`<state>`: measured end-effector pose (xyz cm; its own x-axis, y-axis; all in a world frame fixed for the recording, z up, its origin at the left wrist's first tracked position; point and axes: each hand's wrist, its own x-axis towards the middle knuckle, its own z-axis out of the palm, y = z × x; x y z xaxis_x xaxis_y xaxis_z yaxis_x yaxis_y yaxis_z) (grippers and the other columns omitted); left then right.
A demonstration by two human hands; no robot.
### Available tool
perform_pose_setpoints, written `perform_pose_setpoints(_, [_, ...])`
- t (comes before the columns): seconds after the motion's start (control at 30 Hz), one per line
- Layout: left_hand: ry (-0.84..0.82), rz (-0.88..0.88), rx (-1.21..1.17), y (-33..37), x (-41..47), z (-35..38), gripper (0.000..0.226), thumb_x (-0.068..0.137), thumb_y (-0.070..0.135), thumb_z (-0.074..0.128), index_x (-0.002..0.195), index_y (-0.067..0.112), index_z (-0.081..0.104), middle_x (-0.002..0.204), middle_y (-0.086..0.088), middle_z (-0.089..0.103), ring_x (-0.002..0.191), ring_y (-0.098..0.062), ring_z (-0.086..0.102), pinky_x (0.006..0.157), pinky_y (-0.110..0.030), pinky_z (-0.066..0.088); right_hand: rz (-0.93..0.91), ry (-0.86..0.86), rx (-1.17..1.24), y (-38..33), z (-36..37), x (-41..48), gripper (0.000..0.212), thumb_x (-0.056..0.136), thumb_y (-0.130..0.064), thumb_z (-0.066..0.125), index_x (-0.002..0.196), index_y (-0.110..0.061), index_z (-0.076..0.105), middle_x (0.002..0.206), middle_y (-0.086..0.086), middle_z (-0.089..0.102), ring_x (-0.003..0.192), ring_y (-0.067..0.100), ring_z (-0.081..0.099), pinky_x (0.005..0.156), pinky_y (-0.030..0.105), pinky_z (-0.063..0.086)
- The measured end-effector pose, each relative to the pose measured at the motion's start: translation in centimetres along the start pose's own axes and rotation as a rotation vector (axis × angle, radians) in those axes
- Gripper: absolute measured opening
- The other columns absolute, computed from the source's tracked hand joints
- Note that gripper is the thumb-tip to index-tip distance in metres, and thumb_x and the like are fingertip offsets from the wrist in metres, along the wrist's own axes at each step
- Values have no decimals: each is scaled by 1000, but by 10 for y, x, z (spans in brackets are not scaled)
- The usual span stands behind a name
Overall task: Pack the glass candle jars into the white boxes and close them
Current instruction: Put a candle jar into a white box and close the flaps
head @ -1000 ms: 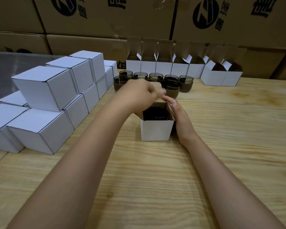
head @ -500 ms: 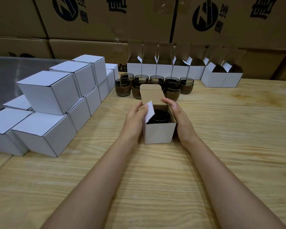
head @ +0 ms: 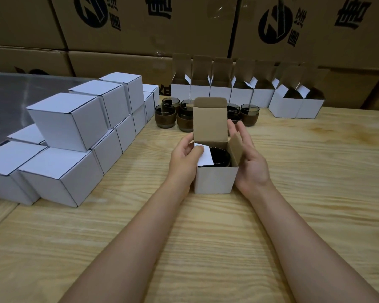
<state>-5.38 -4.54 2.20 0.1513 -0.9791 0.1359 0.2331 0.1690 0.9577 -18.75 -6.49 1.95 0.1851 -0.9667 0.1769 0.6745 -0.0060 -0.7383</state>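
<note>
Already the dark glass candle jar (head: pixel 221 157) sits in the small white cardboard box (head: pixel 216 180); left hand (head: pixel 183 159) pinches 1 white side flap (head: pixel 206 159), right hand (head: pixel 251 159) presses the other flat-fingered. Thin card likely creases; fold at hinges

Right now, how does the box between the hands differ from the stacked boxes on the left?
The held box is open, lid upright; the stacked boxes are shut. The held box shows a dark jar inside; the stacked boxes hide their contents. The held box stands alone; the stacked boxes sit in two tiers. Both are white, similar in size.
</note>
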Motion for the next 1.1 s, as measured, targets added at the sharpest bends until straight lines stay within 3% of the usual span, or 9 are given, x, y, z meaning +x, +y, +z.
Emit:
perform_pose_setpoints(0.17, [-14, 2, -29, -1, -1, -2, 39, 92, -3, 44, 109, 28, 61, 83, 7, 71, 73, -7, 66, 66, -21, 54, -60, -4, -382, 4, -1, 1, 67, 92, 5, 46, 149, -23, 23, 147, -8, 39, 128, 10, 49, 96, 29, 49])
perform_pose_setpoints(0.33, [13, 26, -19, -1, -3, 1, 34, 95, 3, 45, 96, 32, 62, 85, 0, 66, 77, -13, 60, 70, -31, 49, -70, -45, -314, 5, 3, -1, 36, 89, 5, 49, 113, -21, 58, 99, -6, 72, 90, 12, 68, 73, 27, 55])
perform_pose_setpoints(0.47, [-3, 50, -51, -2, -4, 2, 29, 98, 9, 46, 82, 26, 63, 86, 3, 66, 81, -15, 59, 73, -34, 47, -23, -97, -258, 4, 1, -6, 17, 76, -17, 66, 93, -21, 65, 109, 0, 68, 99, 19, 64, 86, 37, 49])
perform_pose_setpoints(0.5, [-2, 42, -61, -1, -4, 2, 29, 98, 10, 47, 80, 26, 63, 84, 4, 66, 80, -14, 59, 71, -33, 48, 3, -135, -256, 1, 0, -7, 22, 71, -26, 72, 92, -25, 67, 113, -2, 66, 102, 19, 62, 88, 38, 48])
perform_pose_setpoints(0.6, [4, 24, -78, 0, -4, 0, 32, 97, 11, 49, 75, 28, 64, 82, 7, 67, 78, -14, 59, 66, -31, 48, 102, -253, -307, -3, -3, -11, 66, 49, -55, 85, 104, -28, 61, 112, -8, 65, 102, 14, 62, 85, 34, 51])
perform_pose_setpoints(0.7, [7, 27, -94, 2, -6, -1, 38, 96, 7, 50, 69, 29, 65, 83, 9, 68, 78, -16, 60, 64, -31, 49, 104, -187, -382, -3, 2, -13, 82, 38, -68, 84, 102, -26, 56, 112, -9, 63, 99, 13, 63, 83, 37, 51])
perform_pose_setpoints(0.8, [0, 18, -113, 3, -8, 0, 33, 96, 5, 48, 74, 25, 63, 81, 7, 68, 73, -16, 60, 58, -29, 49, 63, -151, -380, -1, 3, -14, 55, 55, -48, 85, 97, -26, 58, 108, -3, 62, 97, 19, 60, 82, 39, 48])
perform_pose_setpoints(0.9, [-27, -11, -127, 4, -9, 1, 25, 96, 7, 45, 83, 20, 60, 77, 8, 72, 66, -13, 64, 52, -25, 50, 26, -158, -412, -2, -1, -16, 22, 75, -17, 63, 96, -24, 58, 105, 1, 61, 94, 20, 57, 80, 38, 47])
perform_pose_setpoints(1.1, [-33, -59, -202, 1, -9, 1, 24, 91, 12, 47, 77, 23, 62, 79, 5, 71, 70, -17, 64, 59, -30, 49, 33, -242, -407, -5, 0, -18, 26, 75, -6, 57, 80, -29, 66, 116, 2, 56, 98, 19, 58, 77, 32, 51])
